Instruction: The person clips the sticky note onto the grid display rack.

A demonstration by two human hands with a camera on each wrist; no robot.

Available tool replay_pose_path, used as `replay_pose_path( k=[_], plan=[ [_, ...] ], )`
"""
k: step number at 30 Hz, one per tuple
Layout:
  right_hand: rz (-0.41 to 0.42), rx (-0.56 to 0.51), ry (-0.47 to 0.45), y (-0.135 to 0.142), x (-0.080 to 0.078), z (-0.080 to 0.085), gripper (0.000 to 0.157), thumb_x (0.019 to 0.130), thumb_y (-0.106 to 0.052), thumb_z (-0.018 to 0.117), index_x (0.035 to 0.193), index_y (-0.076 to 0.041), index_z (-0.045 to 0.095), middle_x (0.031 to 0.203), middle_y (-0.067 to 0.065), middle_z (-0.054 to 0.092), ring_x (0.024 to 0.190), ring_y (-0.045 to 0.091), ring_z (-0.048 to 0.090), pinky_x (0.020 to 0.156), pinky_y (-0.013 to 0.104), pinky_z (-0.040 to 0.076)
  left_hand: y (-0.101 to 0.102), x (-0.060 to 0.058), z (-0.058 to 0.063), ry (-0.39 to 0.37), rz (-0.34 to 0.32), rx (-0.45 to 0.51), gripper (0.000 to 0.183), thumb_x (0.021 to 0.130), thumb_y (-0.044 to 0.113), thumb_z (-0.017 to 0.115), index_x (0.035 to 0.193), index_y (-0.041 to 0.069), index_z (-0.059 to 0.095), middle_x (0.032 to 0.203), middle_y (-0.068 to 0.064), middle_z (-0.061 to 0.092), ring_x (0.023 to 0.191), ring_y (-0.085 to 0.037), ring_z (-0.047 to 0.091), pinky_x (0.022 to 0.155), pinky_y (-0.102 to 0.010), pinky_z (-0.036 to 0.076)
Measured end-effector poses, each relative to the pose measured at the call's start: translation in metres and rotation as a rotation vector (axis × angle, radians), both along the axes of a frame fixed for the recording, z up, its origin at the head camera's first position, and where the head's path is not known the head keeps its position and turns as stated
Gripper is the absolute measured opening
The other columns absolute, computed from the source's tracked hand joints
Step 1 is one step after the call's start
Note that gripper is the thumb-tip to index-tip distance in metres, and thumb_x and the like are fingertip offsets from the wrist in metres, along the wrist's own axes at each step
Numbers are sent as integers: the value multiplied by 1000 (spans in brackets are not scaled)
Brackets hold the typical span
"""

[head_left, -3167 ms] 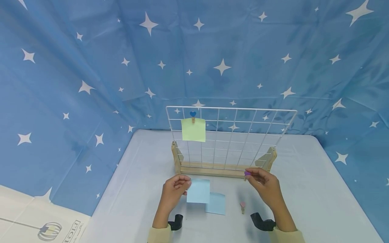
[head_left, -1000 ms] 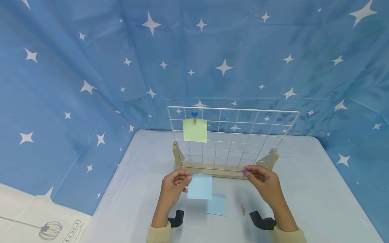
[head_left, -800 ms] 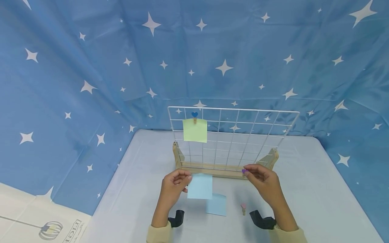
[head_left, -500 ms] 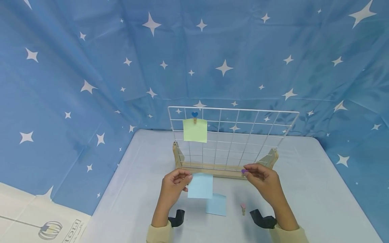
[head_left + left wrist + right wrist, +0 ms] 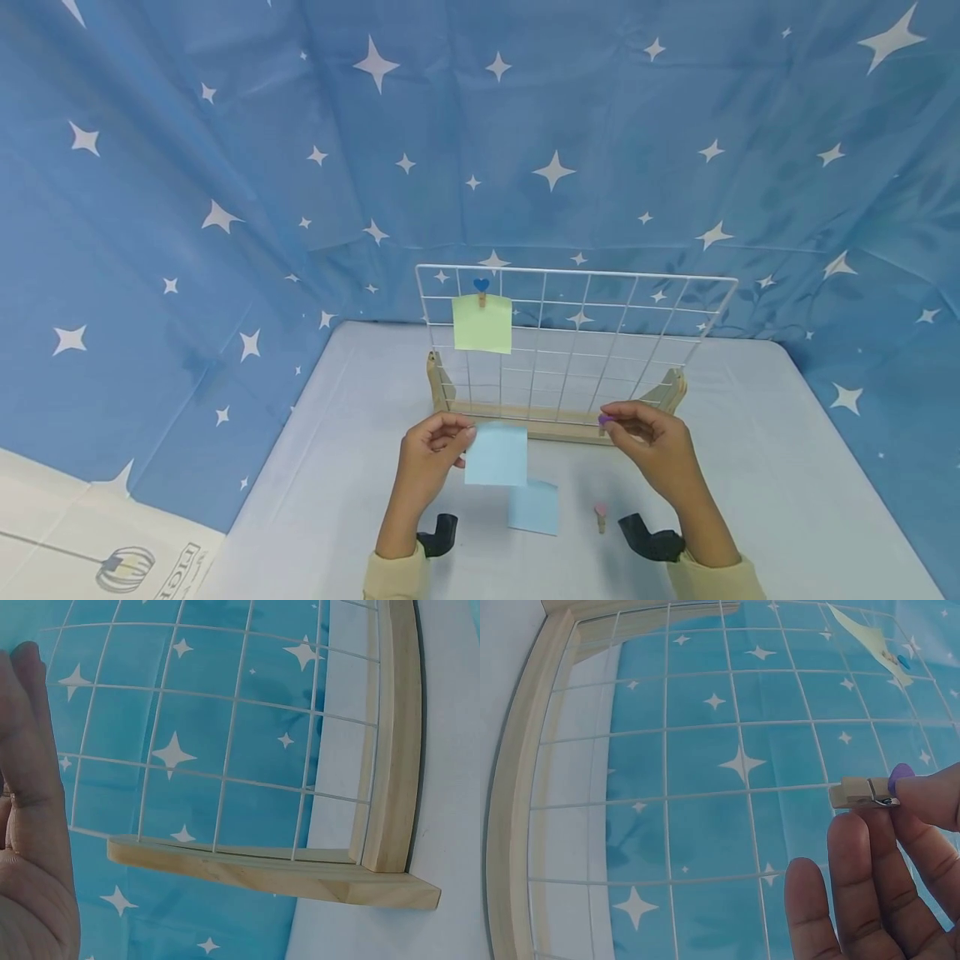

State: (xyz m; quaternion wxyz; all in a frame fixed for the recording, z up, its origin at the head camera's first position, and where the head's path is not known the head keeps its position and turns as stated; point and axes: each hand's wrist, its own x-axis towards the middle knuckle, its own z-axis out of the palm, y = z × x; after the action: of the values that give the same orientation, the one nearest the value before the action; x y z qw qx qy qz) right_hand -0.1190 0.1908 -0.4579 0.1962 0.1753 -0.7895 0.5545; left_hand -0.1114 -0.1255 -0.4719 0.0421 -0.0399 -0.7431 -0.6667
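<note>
In the head view my left hand (image 5: 429,454) pinches a light blue sticky note (image 5: 497,454) by its left edge, above the table. My right hand (image 5: 654,442) holds a small wooden clothespin (image 5: 859,793) with a purple top between thumb and fingers, in front of the rack's right part. The white wire grid rack (image 5: 577,333) stands behind both hands on a wooden base. A yellow-green sticky note (image 5: 482,325) hangs at its upper left under a clothespin with a blue heart (image 5: 482,285). The left wrist view shows part of the left hand (image 5: 34,825), but no note.
Another light blue sticky note (image 5: 534,507) lies on the white table (image 5: 360,400) beneath the held one. To its right lies a clothespin with a pink heart (image 5: 601,517). A blue curtain with white stars (image 5: 555,100) rises behind the rack.
Over the last seconds both hands have risen slightly towards the rack, the left with its blue note and the right with its clothespin. The things on the table have stayed put.
</note>
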Motion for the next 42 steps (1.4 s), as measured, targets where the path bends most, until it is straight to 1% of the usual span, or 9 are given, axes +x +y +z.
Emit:
replay_pose_path(
  k=[3, 8, 10, 16, 18, 26, 30, 34, 42],
  plan=[
    [3, 0, 17, 0, -1, 0, 24, 87, 23, 73, 105, 7, 77, 99, -5, 76, 91, -6, 69, 81, 9, 56, 1, -1, 2, 8, 2, -3, 7, 100, 3, 77, 105, 0, 77, 91, -9, 71, 74, -10, 67, 65, -21, 60],
    [-38, 19, 12, 0, -2, 4, 24, 88, 20, 75, 108, 7, 78, 97, 8, 78, 91, -7, 68, 83, 7, 54, 3, -2, 6, 18, 5, -12, 9, 100, 5, 77, 106, -1, 76, 92, -10, 71, 75, -10, 67, 65, -21, 59],
    [-46, 21, 6, 0, -2, 7, 22, 89, 19, 75, 107, 6, 78, 98, 10, 79, 92, -7, 68, 84, 7, 54, 4, -2, 7, 24, 7, -12, 9, 100, 5, 77, 106, -2, 76, 92, -11, 71, 75, -10, 67, 65, -21, 59],
    [-32, 20, -4, 0, -2, 12, 20, 90, 18, 73, 105, 6, 77, 99, -5, 77, 92, -6, 69, 85, 9, 55, 4, -3, 11, 26, 7, 8, 17, 100, 6, 78, 114, -2, 75, 94, -13, 74, 73, -10, 67, 64, -22, 59],
    [-31, 25, -8, 0, -3, 13, 19, 91, 17, 73, 106, 5, 77, 99, -8, 76, 91, -6, 69, 85, 9, 55, 4, -3, 13, 24, 6, 12, 20, 100, 7, 78, 117, -2, 74, 95, -13, 74, 72, -10, 67, 64, -22, 59],
    [-23, 3, 12, 0, -7, 22, 21, 90, 19, 73, 107, 8, 76, 97, -9, 76, 89, -6, 70, 84, 9, 55, 7, -7, 19, 49, -3, 24, 12, 99, 5, 78, 107, -4, 75, 95, -12, 75, 76, -10, 69, 65, -22, 60],
    [-34, 22, 1, 0, -6, 25, 19, 91, 18, 74, 105, 6, 77, 96, -9, 76, 88, -6, 70, 84, 9, 55, 9, -9, 22, 57, -10, 27, 12, 99, 6, 78, 106, -4, 75, 94, -12, 75, 76, -10, 69, 66, -23, 61],
    [-37, 49, 3, 0, -5, 28, 18, 91, 16, 74, 105, 5, 78, 96, -4, 77, 88, -5, 70, 84, 9, 55, 10, -9, 24, 69, -5, 29, 13, 100, 6, 78, 106, -4, 75, 94, -13, 75, 75, -10, 70, 66, -23, 61],
    [-33, 57, 12, -2, -7, 33, 18, 92, 16, 73, 105, 4, 78, 96, -1, 78, 88, -6, 70, 83, 9, 55, 11, -11, 28, 71, 8, 34, 14, 99, 6, 78, 107, -5, 76, 93, -13, 76, 75, -10, 70, 66, -23, 61]
  ],
)
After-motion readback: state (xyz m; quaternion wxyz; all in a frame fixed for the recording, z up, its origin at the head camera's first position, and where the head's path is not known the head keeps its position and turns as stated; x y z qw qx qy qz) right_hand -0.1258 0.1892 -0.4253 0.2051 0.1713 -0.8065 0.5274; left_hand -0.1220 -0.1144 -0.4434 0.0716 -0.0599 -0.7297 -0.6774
